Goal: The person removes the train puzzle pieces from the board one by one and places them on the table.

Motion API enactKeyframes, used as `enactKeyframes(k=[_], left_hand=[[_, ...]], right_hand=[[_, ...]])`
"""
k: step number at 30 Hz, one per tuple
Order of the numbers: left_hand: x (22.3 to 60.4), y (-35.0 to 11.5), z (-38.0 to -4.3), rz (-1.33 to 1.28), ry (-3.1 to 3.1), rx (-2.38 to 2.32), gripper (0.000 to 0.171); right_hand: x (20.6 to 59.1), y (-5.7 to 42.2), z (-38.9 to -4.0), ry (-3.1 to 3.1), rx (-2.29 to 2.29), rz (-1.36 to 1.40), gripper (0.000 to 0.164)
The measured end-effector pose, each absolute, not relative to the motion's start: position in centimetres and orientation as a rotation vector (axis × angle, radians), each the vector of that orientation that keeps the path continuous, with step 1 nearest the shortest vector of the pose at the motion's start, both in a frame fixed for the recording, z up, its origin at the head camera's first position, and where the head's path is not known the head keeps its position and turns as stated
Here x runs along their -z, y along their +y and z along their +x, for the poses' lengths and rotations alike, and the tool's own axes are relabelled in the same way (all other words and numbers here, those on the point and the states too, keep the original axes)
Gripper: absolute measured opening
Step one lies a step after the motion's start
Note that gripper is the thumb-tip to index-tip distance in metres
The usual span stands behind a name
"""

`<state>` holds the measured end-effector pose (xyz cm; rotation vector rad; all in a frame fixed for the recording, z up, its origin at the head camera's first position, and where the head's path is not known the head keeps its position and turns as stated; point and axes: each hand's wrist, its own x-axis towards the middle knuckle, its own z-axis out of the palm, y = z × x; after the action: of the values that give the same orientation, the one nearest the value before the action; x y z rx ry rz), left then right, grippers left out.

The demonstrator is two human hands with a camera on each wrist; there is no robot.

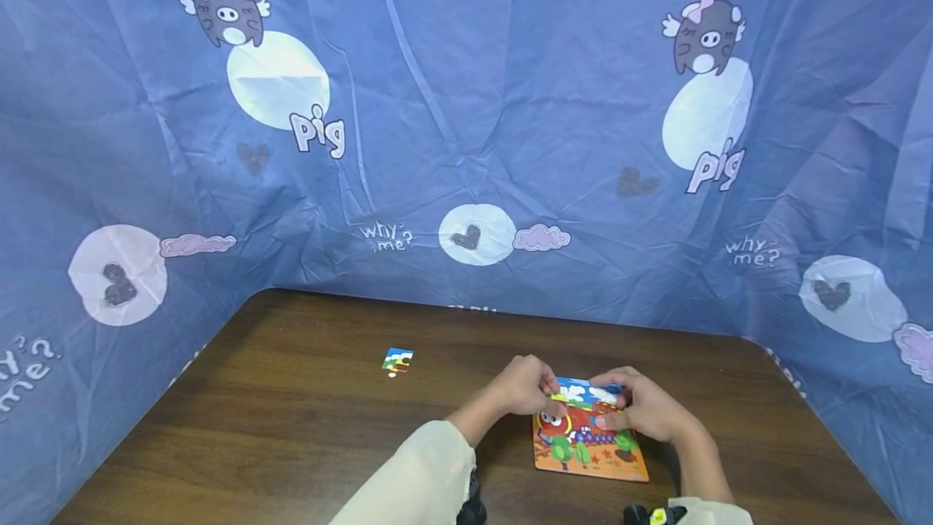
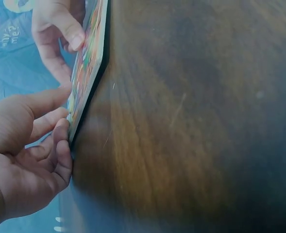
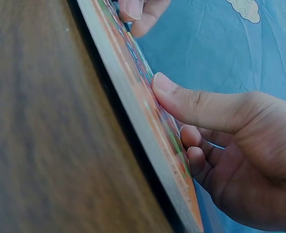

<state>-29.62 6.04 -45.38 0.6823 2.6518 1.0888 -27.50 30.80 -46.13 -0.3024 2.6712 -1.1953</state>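
Observation:
A jigsaw puzzle (image 1: 594, 468) with a red cartoon train, trees and clouds lies flat on the brown table. My left hand (image 1: 526, 387) is at its upper left corner, fingers curled at the edge and thumb over the picture. Seen from the left wrist, the left fingers (image 2: 60, 160) touch the puzzle's edge. Across the upper right part reaches my right hand (image 1: 649, 410), its thumb on the picture and forefinger stretched along the top edge. In the right wrist view the right thumb (image 3: 181, 99) presses the printed face. The fingers partly cover the upper picture.
Away to the left on the table (image 1: 306, 428) lies a small group of loose puzzle pieces (image 1: 397, 360) in blue, green and yellow. A blue printed cloth (image 1: 510, 144) hangs behind the table and along both sides.

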Motion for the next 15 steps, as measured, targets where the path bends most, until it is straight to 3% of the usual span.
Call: enactKeyframes(k=[15], left_hand=[[45.31, 6.39, -29.38, 0.590, 2.671, -1.083, 0.029]], right_hand=[[45.77, 30.59, -27.44, 2.647, 1.220, -0.249, 0.057]])
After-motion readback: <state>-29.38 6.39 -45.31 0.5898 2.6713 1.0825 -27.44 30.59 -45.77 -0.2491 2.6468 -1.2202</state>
